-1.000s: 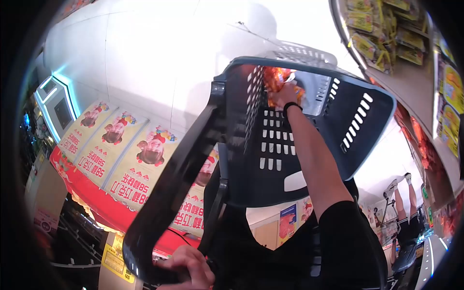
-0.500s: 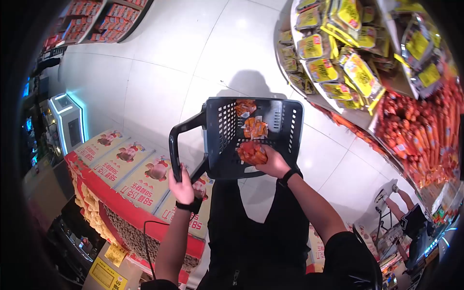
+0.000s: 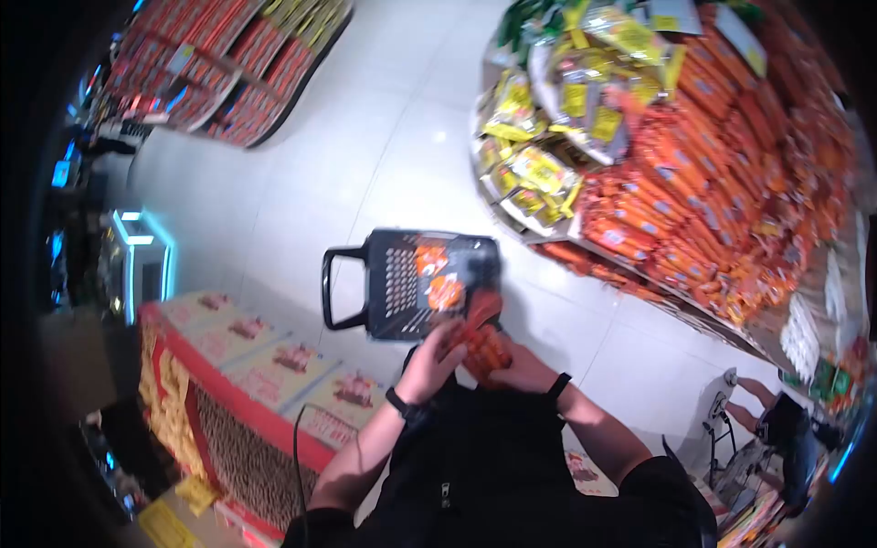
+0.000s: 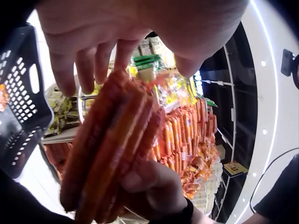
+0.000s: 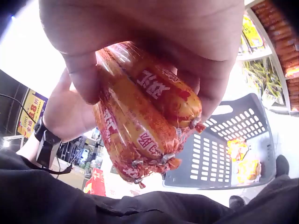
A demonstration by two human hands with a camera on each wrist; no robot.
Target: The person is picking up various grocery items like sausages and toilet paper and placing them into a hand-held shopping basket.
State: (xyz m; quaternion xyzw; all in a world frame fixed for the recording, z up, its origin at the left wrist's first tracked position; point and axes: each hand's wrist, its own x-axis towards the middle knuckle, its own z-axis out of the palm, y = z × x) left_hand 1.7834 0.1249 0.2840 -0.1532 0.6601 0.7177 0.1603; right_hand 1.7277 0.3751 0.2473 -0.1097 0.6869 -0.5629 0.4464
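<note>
In front of my body, my right hand (image 3: 527, 369) grips a bundle of sausages (image 5: 135, 107) in shiny red-orange wrappers, thumb on one side and fingers on the other. The metal-clipped ends show in the right wrist view. My left hand (image 3: 431, 367) is at the bundle's other side; in the left wrist view its fingers (image 4: 84, 70) hang extended over the top end, thumb apart from them. Below the hands is a dark shopping basket (image 3: 388, 321), its handle (image 3: 330, 288) swung out to the left. Two orange packs (image 3: 445, 292) lie inside it.
Sausages (image 3: 694, 192) and yellow snack packs (image 3: 544, 169) fill a rounded display at the right. Printed boxes (image 3: 292, 358) stand on a red-edged stand at the left. Another shelf (image 3: 210, 64) is at the far left. A person (image 3: 776, 425) is at the lower right.
My right hand has drawn the sausage bundle up out of the basket towards my body. My left hand has let go of the basket handle and come over to the bundle.
</note>
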